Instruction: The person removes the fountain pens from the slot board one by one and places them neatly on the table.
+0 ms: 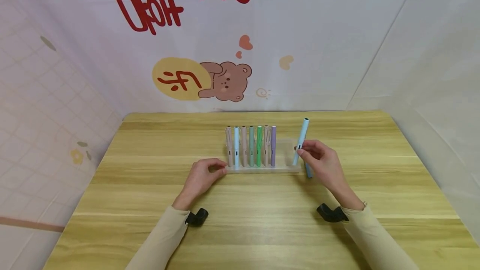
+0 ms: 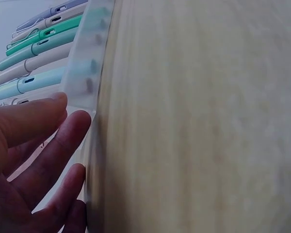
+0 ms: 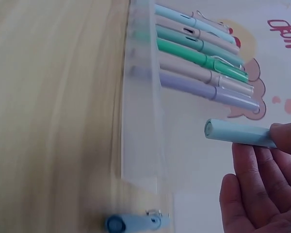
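My right hand (image 1: pixel 325 165) pinches a light blue pen (image 1: pixel 304 130) between thumb and fingers. The pen stands tilted above the right end of a translucent pen rack (image 1: pixel 262 170); in the right wrist view its lower end (image 3: pixel 216 129) is apart from the rack's front lip. Several capped pens stand side by side in the rack, among them a green pen (image 1: pixel 259 147) and a purple pen (image 1: pixel 273 147) at the row's right end. At the rack's left end rests my left hand (image 1: pixel 202 176), its loosely extended fingertips (image 2: pixel 80 121) touching the corner.
A darker blue pen (image 1: pixel 309 171) lies on the wooden table (image 1: pixel 255 228) just beyond the rack's right end, partly behind my right hand. Behind the table's back edge hangs a white printed cloth (image 1: pixel 318 32). Black wrist mounts (image 1: pixel 331 213) stick out from both sleeves.
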`<state>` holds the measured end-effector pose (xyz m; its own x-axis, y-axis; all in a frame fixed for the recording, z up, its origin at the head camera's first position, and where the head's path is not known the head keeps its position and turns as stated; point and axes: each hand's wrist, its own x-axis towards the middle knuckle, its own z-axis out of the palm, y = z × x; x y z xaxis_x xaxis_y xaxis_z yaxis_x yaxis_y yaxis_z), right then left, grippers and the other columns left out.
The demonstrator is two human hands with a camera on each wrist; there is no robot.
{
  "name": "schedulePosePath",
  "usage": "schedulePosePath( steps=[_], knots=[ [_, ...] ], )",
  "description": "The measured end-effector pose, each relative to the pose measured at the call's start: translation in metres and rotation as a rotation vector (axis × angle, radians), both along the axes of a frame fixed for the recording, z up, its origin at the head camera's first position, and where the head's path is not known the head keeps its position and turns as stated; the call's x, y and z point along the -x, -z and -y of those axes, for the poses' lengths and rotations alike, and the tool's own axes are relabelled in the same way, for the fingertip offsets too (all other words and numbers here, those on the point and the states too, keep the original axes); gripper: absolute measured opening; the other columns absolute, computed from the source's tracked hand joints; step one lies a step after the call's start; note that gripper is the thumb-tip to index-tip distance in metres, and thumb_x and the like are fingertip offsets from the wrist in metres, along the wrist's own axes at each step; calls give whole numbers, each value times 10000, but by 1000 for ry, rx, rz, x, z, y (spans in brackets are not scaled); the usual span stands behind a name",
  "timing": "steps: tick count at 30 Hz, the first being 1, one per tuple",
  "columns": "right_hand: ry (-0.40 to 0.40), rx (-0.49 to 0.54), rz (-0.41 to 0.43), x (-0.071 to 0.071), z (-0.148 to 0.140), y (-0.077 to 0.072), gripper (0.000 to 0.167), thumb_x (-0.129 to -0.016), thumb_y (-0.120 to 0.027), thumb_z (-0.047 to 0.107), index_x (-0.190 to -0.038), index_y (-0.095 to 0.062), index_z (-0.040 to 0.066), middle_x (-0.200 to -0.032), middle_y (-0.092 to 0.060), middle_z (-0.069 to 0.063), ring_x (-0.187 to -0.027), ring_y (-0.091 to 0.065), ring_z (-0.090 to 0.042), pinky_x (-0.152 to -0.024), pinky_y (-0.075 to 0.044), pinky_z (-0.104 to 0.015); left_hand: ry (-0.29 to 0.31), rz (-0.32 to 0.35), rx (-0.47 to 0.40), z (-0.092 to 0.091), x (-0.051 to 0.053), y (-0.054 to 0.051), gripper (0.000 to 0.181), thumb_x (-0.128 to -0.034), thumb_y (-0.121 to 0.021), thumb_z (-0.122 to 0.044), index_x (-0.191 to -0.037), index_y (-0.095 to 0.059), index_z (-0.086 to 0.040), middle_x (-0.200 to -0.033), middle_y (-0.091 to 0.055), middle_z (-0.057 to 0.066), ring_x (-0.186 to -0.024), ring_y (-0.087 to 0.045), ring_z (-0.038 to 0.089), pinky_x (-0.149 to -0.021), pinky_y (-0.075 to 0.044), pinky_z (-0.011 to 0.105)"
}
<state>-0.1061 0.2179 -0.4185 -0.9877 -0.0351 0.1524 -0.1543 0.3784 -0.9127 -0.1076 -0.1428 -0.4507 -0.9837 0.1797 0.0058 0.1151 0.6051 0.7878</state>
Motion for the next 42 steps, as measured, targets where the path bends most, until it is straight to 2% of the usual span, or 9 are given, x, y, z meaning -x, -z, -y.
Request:
schedulePosePath(
  steps=[8,13,16,23,29,33,38,42],
  knots=[
    [44,-43,10,-2,-20,4,298,-1010,-702,197,-1218,-683,-16,-1074,-750,-157,-897,-728,-73,-767,-552,-169,-7,6,-24,1,-1,3,127,-908,-800,-98,-1028,-814,-137,-1078,-774,11,-1111,-684,257,-999,-510,493],
    [31,-12,26,0,-30,8,299,-1014,-697,189,-1213,-668,-32,-1050,-737,-82,-886,-753,-142,-778,-579,-207,-11,15,-23,1,1,3,143,-912,-800,-112,-1051,-809,-143,-1064,-773,-6,-1080,-688,227,-993,-514,473],
    [23,-27,46,0,-34,11,314,-1019,-691,208,-1222,-662,-29,-1067,-721,-55,-890,-752,-125,-777,-580,-214,-8,13,-16,1,1,4,153,-914,-795,-108,-1064,-804,-136,-1030,-771,-15,-1029,-694,211,-961,-527,472],
    [14,-78,113,0,-43,14,342,-1020,-687,210,-1250,-655,-41,-1117,-693,-143,-868,-744,-86,-737,-587,-242,11,17,-14,1,1,5,147,-923,-789,-117,-1067,-804,-138,-997,-766,-42,-1002,-695,188,-946,-531,450],
    [-11,-62,129,5,-51,11,380,-1022,-680,178,-1282,-631,-95,-1130,-672,-238,-866,-725,-67,-758,-605,-257,8,7,-19,1,3,2,165,-921,-783,-119,-1085,-800,-127,-1024,-760,-17,-1034,-684,208,-982,-513,469],
    [-31,-61,183,5,-58,9,425,-1032,-666,186,-1315,-607,-125,-1147,-680,-276,-863,-722,-73,-780,-612,-298,13,4,-9,1,3,0,174,-928,-775,-128,-1101,-797,-126,-1025,-758,-17,-1045,-681,212,-988,-506,468],
    [-46,-82,271,6,-64,12,473,-1036,-661,204,-1354,-579,-137,-1190,-691,-286,-878,-732,-77,-782,-605,-268,18,-9,-12,0,3,0,174,-929,-772,-130,-1101,-796,-129,-1001,-754,-24,-1036,-678,223,-980,-504,486],
    [-68,-113,324,9,-63,17,454,-1034,-659,184,-1338,-592,-146,-1204,-692,-289,-912,-749,-158,-776,-603,-262,12,-6,-20,1,2,0,149,-932,-775,-141,-1078,-798,-129,-1009,-757,-20,-1055,-674,235,-993,-494,497]
  ],
)
